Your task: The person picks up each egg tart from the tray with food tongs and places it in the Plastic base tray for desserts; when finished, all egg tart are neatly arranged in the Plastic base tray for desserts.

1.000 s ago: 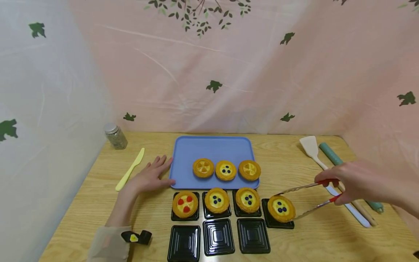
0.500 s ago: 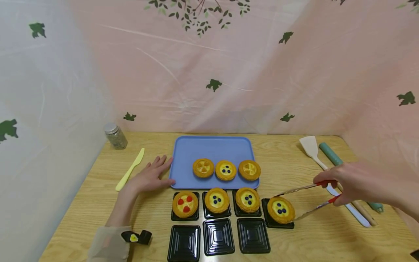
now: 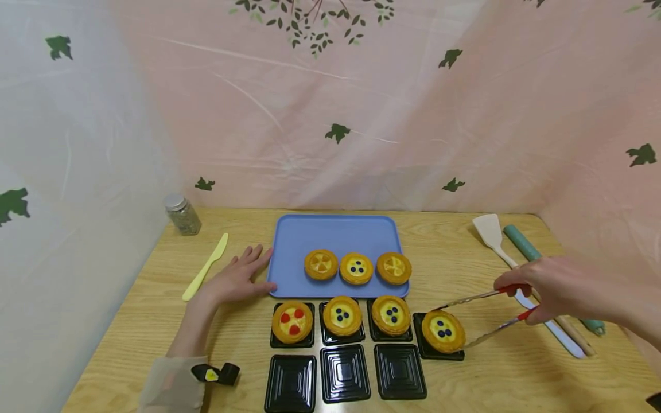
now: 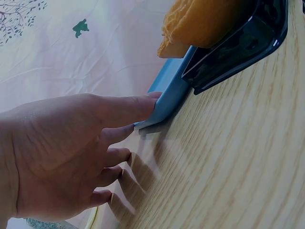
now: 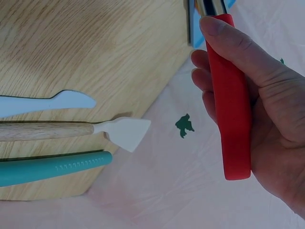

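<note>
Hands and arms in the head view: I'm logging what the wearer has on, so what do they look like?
Both hands are bare, no gloves or rings visible. The left hand has a sheer beige sleeve at the forearm, with a small black device bearing a yellow mark beside it. The right hand shows no sleeve.

Looks like a little staged baking setup rather than a real kitchen: a wooden worktop (image 3: 465,252) boxed in by pink and white leaf-print sheets (image 3: 413,115), with a blue tray (image 3: 330,232) of tarts (image 3: 356,268), black plastic cases (image 3: 345,374), a spatula (image 3: 490,232) and a spice jar (image 3: 182,214).
</note>
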Available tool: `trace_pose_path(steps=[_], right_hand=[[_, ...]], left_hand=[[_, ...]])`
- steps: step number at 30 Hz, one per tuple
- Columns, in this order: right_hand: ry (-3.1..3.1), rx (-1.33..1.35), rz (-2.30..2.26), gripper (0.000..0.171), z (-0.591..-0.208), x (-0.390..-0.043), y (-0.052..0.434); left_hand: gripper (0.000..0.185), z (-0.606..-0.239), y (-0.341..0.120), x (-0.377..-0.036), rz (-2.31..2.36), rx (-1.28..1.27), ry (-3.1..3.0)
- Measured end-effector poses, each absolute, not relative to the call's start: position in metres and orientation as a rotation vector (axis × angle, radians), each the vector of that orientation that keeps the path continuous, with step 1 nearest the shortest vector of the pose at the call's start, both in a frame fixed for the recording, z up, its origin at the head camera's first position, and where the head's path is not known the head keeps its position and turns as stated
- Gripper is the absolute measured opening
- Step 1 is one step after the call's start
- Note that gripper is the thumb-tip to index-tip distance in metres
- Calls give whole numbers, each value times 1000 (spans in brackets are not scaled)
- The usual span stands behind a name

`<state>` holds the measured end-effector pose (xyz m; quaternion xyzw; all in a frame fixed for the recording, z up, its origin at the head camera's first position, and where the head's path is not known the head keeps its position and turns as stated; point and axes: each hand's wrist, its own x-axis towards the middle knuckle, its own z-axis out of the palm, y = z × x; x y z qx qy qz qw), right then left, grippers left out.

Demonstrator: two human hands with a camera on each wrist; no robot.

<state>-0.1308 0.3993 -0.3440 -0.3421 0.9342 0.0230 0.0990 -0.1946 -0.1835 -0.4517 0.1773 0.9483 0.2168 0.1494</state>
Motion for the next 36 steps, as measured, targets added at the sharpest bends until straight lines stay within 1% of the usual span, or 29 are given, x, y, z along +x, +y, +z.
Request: trace_pose_path(steps=[20, 27, 36], right_hand=[[2726, -969, 65, 52, -345, -132, 397], [2751, -1052, 43, 52, -348, -132, 398], [2752, -1006, 52, 53, -348, -132, 398]], left_hand=[[90, -453, -183, -195, 627, 509, 2730], [90, -454, -183, -196, 621, 509, 2730], [90, -453, -183, -195, 620, 507, 2731]])
